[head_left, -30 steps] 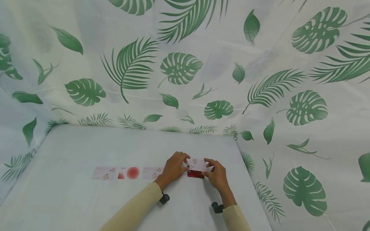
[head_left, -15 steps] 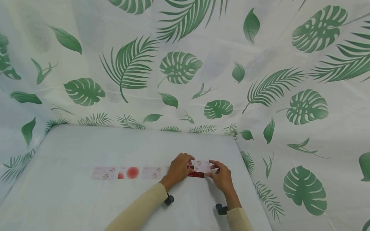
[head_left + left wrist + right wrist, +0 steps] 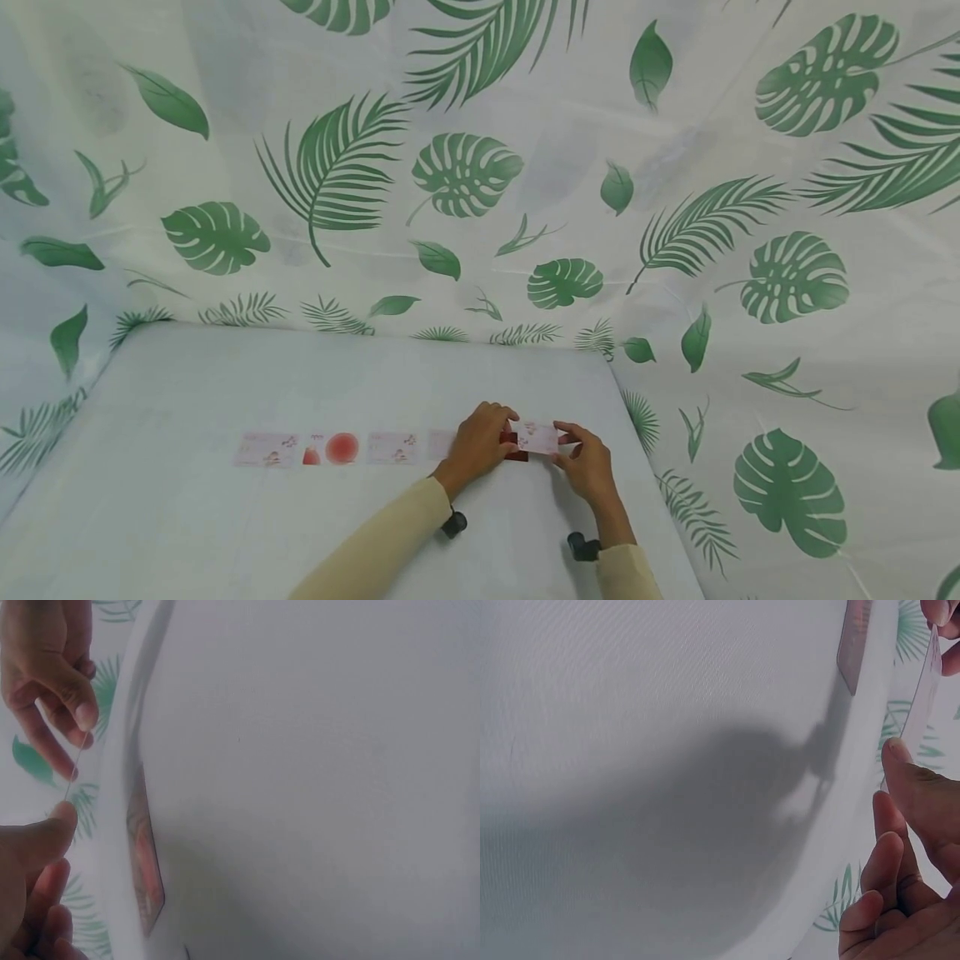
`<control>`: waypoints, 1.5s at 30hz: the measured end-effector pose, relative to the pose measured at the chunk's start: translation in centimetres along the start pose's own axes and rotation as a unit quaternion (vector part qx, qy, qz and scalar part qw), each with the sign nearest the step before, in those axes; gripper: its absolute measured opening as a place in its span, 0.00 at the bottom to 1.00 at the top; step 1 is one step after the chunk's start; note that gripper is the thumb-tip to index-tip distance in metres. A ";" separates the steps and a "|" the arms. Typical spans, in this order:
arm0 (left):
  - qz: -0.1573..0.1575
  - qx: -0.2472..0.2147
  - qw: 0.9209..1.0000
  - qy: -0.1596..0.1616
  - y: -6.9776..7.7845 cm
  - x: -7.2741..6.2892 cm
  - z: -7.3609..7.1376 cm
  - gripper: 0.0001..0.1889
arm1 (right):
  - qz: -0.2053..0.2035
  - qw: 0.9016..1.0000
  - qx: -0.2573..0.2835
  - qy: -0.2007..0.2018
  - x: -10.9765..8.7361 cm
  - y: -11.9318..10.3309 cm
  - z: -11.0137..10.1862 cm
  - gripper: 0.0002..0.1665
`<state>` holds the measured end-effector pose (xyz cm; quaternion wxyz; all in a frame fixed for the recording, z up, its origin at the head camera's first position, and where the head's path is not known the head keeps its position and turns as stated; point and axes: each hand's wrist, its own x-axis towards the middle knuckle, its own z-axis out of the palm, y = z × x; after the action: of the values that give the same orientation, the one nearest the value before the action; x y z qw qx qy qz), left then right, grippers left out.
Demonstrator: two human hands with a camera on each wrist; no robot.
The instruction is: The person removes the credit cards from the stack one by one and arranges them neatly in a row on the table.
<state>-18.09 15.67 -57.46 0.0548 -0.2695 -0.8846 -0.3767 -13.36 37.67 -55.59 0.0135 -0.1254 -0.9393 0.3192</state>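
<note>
A pale pink card (image 3: pixel 537 437) with a floral print is held in the air between both hands. My left hand (image 3: pixel 478 440) pinches its left side with thumb and fingers, and my right hand (image 3: pixel 588 463) pinches its right side. In the right wrist view the card (image 3: pixel 924 686) is seen nearly edge-on, above the table surface. A dark red card (image 3: pixel 519 456) lies on the table beneath, partly hidden by the left hand and the held card. The left wrist view shows this red card (image 3: pixel 148 862) lying apart from the fingers.
To the left, a row of flat cards lies on the white table (image 3: pixel 187 525): a pink card (image 3: pixel 267 450), a white one with a red circle (image 3: pixel 342 448), another pink card (image 3: pixel 392 448), and one partly behind the left hand (image 3: pixel 439 446). Leaf-printed fabric surrounds the table.
Both hands have moved to the right together, carrying the pink card. It now sits further right over the red card, and the left hand covers more of that red card.
</note>
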 end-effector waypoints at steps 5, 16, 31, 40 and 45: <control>-0.004 0.002 1.000 0.002 0.3 0.3 0.8 0.22 | 0.006 1.000 -0.005 0.002 0.1 0.6 -0.3 0.36; -0.007 0.016 1.000 0.003 1.2 0.9 2.4 0.21 | 0.017 1.000 0.000 0.003 0.2 1.9 -0.8 0.36; -0.013 0.061 0.998 -0.009 1.8 1.3 3.5 0.23 | 0.034 0.999 -0.001 -0.005 0.3 2.9 -0.9 0.36; -0.020 0.091 0.995 -0.023 1.9 1.6 4.1 0.22 | 0.041 0.999 -0.013 -0.003 0.4 3.2 -0.7 0.34; -0.018 0.102 0.994 -0.024 2.0 1.7 4.4 0.22 | 0.047 0.999 -0.016 0.001 0.5 3.3 -0.6 0.34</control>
<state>-18.03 20.58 -58.80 0.0538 -0.2554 -0.9243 -0.2784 -13.04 40.69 -57.13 -0.0022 -0.1696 -0.9373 0.3046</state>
